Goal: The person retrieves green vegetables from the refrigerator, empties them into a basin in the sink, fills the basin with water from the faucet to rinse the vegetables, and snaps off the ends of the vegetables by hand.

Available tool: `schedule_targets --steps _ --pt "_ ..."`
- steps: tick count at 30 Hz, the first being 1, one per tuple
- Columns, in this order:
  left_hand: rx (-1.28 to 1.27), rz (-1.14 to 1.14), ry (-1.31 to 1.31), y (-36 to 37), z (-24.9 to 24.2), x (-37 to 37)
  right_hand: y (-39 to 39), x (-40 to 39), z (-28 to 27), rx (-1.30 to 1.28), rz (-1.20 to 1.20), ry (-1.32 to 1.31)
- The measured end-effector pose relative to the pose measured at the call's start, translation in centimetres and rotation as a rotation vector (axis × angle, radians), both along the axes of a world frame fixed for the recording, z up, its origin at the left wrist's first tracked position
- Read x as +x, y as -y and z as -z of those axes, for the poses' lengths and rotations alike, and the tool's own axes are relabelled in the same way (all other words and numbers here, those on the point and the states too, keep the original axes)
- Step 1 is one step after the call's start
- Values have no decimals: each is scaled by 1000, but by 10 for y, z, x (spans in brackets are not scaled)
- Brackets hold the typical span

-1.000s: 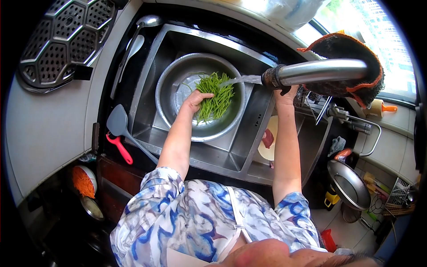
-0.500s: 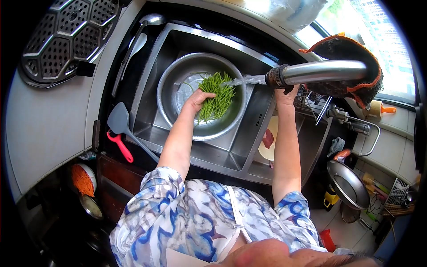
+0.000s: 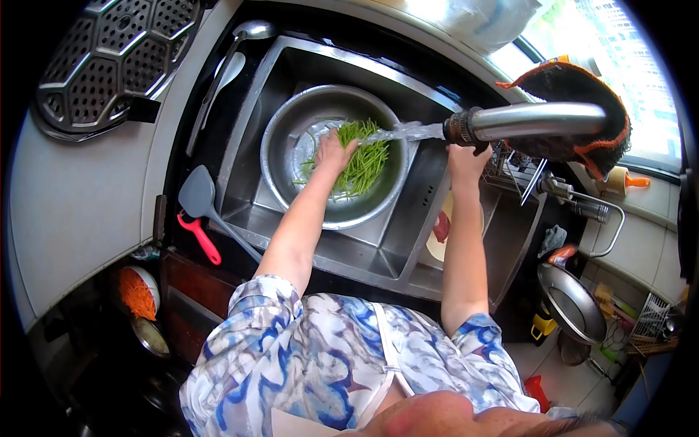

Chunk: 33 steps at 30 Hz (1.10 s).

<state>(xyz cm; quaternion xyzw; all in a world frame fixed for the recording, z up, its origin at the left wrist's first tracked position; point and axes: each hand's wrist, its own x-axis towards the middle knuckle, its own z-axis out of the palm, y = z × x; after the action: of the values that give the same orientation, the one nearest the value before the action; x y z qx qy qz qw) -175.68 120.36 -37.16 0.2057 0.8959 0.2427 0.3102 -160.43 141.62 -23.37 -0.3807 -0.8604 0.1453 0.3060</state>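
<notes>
Cut green stems (image 3: 370, 162) lie in a round metal bowl (image 3: 274, 182) inside the large sink basin (image 3: 244, 175). My left hand (image 3: 335, 153) is in the bowl at the left side of the stems, under the stream; what its fingers hold, if anything, cannot be made out. Water runs from the faucet (image 3: 539, 121) across the stems. My right hand (image 3: 467, 156) is raised just below the faucet's mouth, its fingers closed by the nozzle and partly hidden by it.
Below my right forearm, a pale dish (image 3: 437, 249) with red meat (image 3: 441, 227) sits in the smaller basin. A grey spatula (image 3: 196, 191), a red-handled tool (image 3: 200, 237) and a ladle (image 3: 253, 30) lie left of the sink. A pan (image 3: 572, 304) is at right.
My left hand has moved slightly up within the bowl, and the stems lie more loosely, a few scattered to the left. My right hand remains near the nozzle.
</notes>
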Motion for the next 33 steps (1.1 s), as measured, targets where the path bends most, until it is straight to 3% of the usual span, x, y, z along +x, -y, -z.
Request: schedule_targets --steps 3,5,7,8,9,12,13,14,16,17,18,20,21,22,25,26,28,30,32,33 --pt "-2 -157 -307 9 -17 -17 84 -20 -63 -651 34 -196" --pt "-25 -248 -314 17 -33 -29 102 -39 -30 -657 -138 176" --pt "-27 -335 -262 26 -18 -42 94 -57 50 -650 -235 570" --pt "105 -436 48 32 15 -51 96 -66 56 -511 -246 735" --pt "237 -531 360 36 34 -58 92 -67 79 -491 -249 699" --pt "211 -402 560 36 21 -55 95 -81 119 -627 -320 739" --pt "226 -567 798 30 -20 -42 109 -92 94 -827 -218 575" --pt "314 -557 1015 30 -31 -38 119 -88 143 -865 -202 210" --pt "702 -607 1079 28 8 -26 132 -99 139 -763 -391 130" --pt "737 -898 1169 29 27 -26 139 -101 137 -744 -447 118" --pt "733 -903 1171 32 30 -25 148 -100 134 -726 -496 109" --pt "1058 -1049 1242 32 33 -18 170 -93 93 -589 -537 222" --pt "1084 -1102 1175 27 32 -16 169 -94 94 -523 -484 224" --pt "898 -1005 1010 23 30 -7 170 -92 92 -460 -427 227" --pt "940 -1082 1181 14 17 0 139 -95 98 -524 -134 229" --pt "930 -1085 1184 18 15 2 120 -91 99 -707 -99 330" --pt "1051 -977 1358 25 19 -3 91 -71 146 -552 -162 338" --pt "793 -901 1182 34 21 -19 70 -68 132 -675 -374 613" --pt "512 -798 811 43 100 -43 68 -77 111 -741 -228 590" --pt "505 -803 806 48 95 -46 69 -84 106 -750 -162 580"
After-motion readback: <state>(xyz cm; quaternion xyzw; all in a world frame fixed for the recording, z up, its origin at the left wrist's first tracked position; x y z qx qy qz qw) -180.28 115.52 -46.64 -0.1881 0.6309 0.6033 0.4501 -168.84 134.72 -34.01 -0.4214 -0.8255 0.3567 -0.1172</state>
